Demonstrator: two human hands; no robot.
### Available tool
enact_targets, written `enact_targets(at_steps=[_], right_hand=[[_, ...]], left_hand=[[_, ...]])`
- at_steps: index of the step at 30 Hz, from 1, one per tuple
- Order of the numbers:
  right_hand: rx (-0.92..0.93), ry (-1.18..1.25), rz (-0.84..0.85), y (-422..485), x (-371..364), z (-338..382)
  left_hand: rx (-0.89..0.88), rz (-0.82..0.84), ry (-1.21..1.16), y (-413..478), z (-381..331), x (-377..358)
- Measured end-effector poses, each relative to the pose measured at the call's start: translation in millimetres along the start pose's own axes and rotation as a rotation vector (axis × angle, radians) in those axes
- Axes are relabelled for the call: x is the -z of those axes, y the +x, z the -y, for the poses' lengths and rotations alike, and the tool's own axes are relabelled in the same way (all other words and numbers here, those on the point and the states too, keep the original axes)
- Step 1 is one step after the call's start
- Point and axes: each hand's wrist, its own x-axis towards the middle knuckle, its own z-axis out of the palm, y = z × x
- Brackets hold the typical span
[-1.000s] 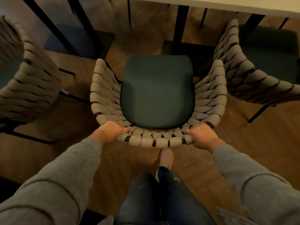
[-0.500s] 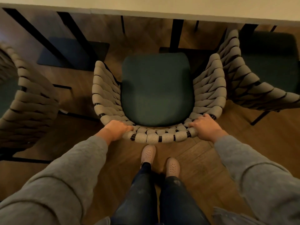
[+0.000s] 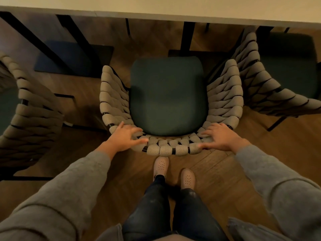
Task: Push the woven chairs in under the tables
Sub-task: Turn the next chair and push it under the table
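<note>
A woven chair (image 3: 167, 148) with a beige rope back and a dark green seat cushion (image 3: 167, 96) stands right in front of me, its seat facing the pale table (image 3: 173, 9) at the top of the view. The cushion's front edge lies a little short of the table's edge. My left hand (image 3: 124, 138) hovers over the left end of the curved backrest with fingers spread. My right hand (image 3: 219, 138) does the same at the right end. Neither hand grips the rope; the fingertips touch it at most.
A second woven chair (image 3: 264, 91) stands close on the right, its side touching or nearly touching the middle chair. A third woven chair (image 3: 33, 108) stands on the left. Black table legs (image 3: 186, 35) and flat base plates (image 3: 73, 61) stand under the table. My feet (image 3: 173, 173) are just behind the chair.
Both hands gripped the backrest earlier; now the fingers have opened and lifted off it. The chair has moved forward toward the table, and I stepped after it.
</note>
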Motion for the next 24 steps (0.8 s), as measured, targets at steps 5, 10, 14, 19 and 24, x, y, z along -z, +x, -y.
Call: enact_targets(at_steps=[5, 10, 14, 19, 24], right_hand=[[-0.633, 0.494, -0.685, -6.9, -29.0, 17.6], [-1.090, 1.464, -0.635, 9.7, -25.2, 39.6], [-1.118, 1.306, -0.687, 12.6, -23.3, 49.0], [-1.048, 1.249, -0.722, 12.2, -12.3, 52.7], [-0.995, 1.202, -0.752, 17.3, 7.8, 21.7]], left_hand=[[0.459, -0.610, -0.203, 0.1, 1.4, -20.9], [0.947, -0.516, -1.108, 17.9, 0.5, -13.7], [1.001, -0.501, -1.084, 21.6, 9.1, -13.1], [1.029, -0.492, -1.082, 22.3, 14.5, -12.9], [1.014, -0.479, -1.120, 31.9, -5.0, -13.5]])
